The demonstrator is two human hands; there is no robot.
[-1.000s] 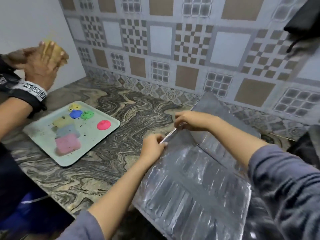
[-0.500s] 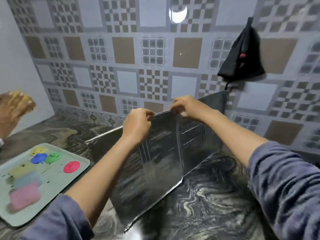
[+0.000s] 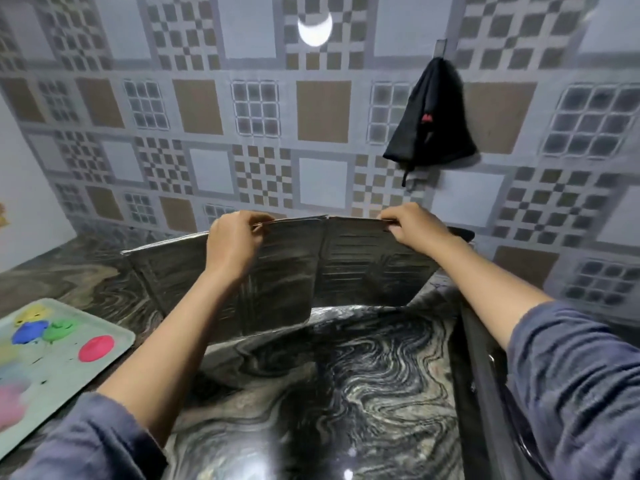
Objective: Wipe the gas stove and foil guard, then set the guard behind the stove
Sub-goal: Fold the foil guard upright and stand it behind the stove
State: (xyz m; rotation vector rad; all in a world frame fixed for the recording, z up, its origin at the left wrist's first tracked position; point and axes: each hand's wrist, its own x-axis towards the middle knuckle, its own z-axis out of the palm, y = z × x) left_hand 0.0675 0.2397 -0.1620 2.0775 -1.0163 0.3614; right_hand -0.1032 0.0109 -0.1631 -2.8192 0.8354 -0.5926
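The foil guard [image 3: 294, 271] is a folding silver panel, standing upright on the marble counter [image 3: 346, 393] near the tiled back wall, its panels spread in a shallow arc. My left hand [image 3: 235, 240] pinches its top edge left of the middle fold. My right hand [image 3: 412, 225] grips the top edge further right. The dark edge of the gas stove [image 3: 485, 368] shows at the right, mostly hidden by my right arm. No cloth is visible in either hand.
A pale green tray [image 3: 114, 344] with coloured sponges and scrubbers lies at the left on the counter. A black cloth [image 3: 429, 126] hangs from a hook on the tiled wall, above and to the right of the guard.
The guard went from lying flat under my hands to standing upright by the wall, and its panels have opened wider. Another person's hand at the left has left the view.
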